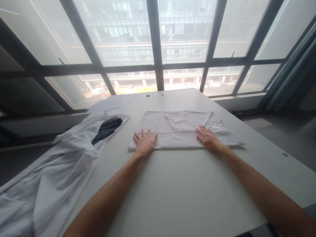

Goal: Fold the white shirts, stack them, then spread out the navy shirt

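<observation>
The left hand point(145, 141) and right hand point(208, 140) lay spread, palms down, on the folded cloth point(181, 131) on the table point(177, 184) — apparently a smoothing step (creases point(170, 122) showed beyond its near fold point(176, 142)). The next move likely called for even pressure.

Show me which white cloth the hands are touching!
The folded white cloth, lying flat under the left hand and right hand; the rumpled white cloth lies off to the left.

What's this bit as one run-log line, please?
left hand: spread on folded white cloth | right hand: spread on it | dark cloth: on loose white fabric, left
</observation>
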The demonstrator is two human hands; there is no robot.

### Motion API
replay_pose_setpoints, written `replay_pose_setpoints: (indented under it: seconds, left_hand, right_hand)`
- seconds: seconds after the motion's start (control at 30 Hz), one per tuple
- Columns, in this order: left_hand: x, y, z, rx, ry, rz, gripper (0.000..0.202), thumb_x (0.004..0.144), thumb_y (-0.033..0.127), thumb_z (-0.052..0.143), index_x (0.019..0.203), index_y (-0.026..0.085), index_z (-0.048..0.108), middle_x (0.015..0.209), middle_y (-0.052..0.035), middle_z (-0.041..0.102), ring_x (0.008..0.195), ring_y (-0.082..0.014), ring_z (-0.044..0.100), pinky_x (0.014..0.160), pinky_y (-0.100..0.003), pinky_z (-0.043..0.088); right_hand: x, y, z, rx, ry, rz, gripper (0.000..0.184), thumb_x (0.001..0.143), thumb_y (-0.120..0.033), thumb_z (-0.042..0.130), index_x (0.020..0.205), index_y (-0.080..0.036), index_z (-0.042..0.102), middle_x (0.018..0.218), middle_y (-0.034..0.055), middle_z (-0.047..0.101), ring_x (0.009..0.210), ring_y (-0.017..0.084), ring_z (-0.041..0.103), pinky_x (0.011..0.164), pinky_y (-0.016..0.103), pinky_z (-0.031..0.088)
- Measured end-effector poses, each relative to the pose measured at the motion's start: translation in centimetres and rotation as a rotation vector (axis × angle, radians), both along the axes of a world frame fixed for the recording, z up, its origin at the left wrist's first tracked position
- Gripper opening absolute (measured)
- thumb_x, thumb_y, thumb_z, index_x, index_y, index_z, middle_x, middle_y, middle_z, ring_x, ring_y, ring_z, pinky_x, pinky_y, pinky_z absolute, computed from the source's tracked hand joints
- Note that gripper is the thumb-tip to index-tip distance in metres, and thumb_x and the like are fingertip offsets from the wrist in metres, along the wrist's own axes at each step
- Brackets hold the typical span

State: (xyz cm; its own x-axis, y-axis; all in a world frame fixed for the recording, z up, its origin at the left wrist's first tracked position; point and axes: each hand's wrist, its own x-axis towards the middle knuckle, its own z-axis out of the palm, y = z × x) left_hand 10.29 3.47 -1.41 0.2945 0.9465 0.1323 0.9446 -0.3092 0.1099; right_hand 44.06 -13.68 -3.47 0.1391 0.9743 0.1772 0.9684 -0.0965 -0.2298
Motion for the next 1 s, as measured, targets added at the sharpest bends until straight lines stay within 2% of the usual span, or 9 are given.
replay_pose_setpoints:
  seconds: [0.13, 0.2, 0.3, 0.37, 0.47, 0.73, 0.9, 1.0]
  left_hand:
    - [0.8, -0.7, 0.5, 0.177, -0.068, -0.299, 0.060, 0.104, 0.047, 0.034, 0.154, 0.016, 0.044, 0.164, -0.0146, 0.033, 0.154, -0.0360, 0.021, 0.123, -0.057, 0.020]
    - [1.3, -1.1, 0.5, 0.121, -0.064, -0.440, 0.058, 0.105, 0.047, 0.032, 0.155, 0.020, 0.044, 0.165, -0.0111, 0.033, 0.155, -0.0319, 0.022, 0.123, -0.055, 0.022]
    - [1.7, -1.4, 0.1, -0.037, 0.011, -0.535, 0.061, 0.105, 0.055, 0.028, 0.158, 0.027, 0.038, 0.167, -0.0087, 0.029, 0.155, -0.0359, 0.018, 0.121, -0.062, 0.019]
    - [1.7, -1.5, -0.2, -0.093, 0.045, -0.532, 0.062, 0.104, 0.058, 0.026, 0.160, 0.031, 0.035, 0.168, -0.0077, 0.025, 0.155, -0.0373, 0.015, 0.121, -0.064, 0.015]
    - [1.7, -1.5, -0.3, -0.108, 0.051, -0.509, 0.062, 0.104, 0.059, 0.024, 0.160, 0.033, 0.033, 0.169, -0.0054, 0.022, 0.156, -0.0350, 0.012, 0.122, -0.061, 0.012]
    - [2.0, -2.5, 0.2, -0.124, 0.060, -0.463, 0.060, 0.105, 0.055, 0.026, 0.160, 0.033, 0.032, 0.170, -0.0036, 0.020, 0.157, -0.0326, 0.010, 0.123, -0.058, 0.010]
    - [0.7, -5.1, 0.2, -0.103, 0.039, -0.432, 0.059, 0.105, 0.051, 0.027, 0.160, 0.031, 0.034, 0.169, -0.0060, 0.021, 0.157, -0.0337, 0.011, 0.122, -0.060, 0.011]
    - [-0.8, -7.2, 0.2, -0.103, 0.048, -0.410, 0.059, 0.105, 0.050, 0.027, 0.161, 0.030, 0.032, 0.169, -0.0079, 0.021, 0.156, -0.0364, 0.012, 0.120, -0.066, 0.011]
  right_hand:
    - [-0.5, -0.1, 0.5, 0.110, 0.009, 0.029, 0.056, 0.102, -0.037, 0.039, 0.153, -0.017, 0.044, 0.163, 0.0178, 0.035, 0.153, 0.031, 0.028, 0.122, 0.058, 0.025]
    - [-0.9, 0.0, 0.6, 0.153, 0.023, 0.066, 0.055, 0.103, -0.038, 0.038, 0.154, -0.017, 0.044, 0.163, 0.0163, 0.036, 0.153, 0.029, 0.028, 0.123, 0.055, 0.025]
    - [-1.4, 0.2, 0.4, 0.101, 0.025, 0.136, 0.058, 0.104, -0.043, 0.035, 0.156, -0.019, 0.041, 0.165, 0.0142, 0.031, 0.155, 0.028, 0.022, 0.123, 0.053, 0.024]
    - [-1.6, 0.3, 0.1, 0.022, 0.005, 0.161, 0.059, 0.104, -0.047, 0.036, 0.157, -0.020, 0.040, 0.167, 0.0137, 0.026, 0.156, 0.030, 0.018, 0.123, 0.055, 0.022]
    - [-1.7, 0.3, -0.1, -0.037, -0.010, 0.160, 0.061, 0.104, -0.050, 0.036, 0.158, -0.021, 0.039, 0.168, 0.0142, 0.020, 0.156, 0.031, 0.013, 0.124, 0.055, 0.019]
    - [-1.9, 0.1, 0.2, -0.017, -0.005, 0.159, 0.062, 0.103, -0.046, 0.039, 0.159, -0.021, 0.034, 0.168, 0.0154, 0.020, 0.156, 0.029, 0.014, 0.123, 0.056, 0.020]
    - [-2.2, -0.6, 0.6, -0.087, 0.022, 0.213, 0.064, 0.103, -0.047, 0.040, 0.160, -0.021, 0.032, 0.169, 0.0149, 0.016, 0.157, 0.029, 0.010, 0.124, 0.055, 0.015]
    - [-2.8, -1.1, 0.8, -0.101, 0.067, 0.247, 0.069, 0.099, -0.046, 0.049, 0.162, -0.025, 0.028, 0.170, 0.0130, 0.013, 0.157, 0.029, 0.009, 0.124, 0.055, 0.016]
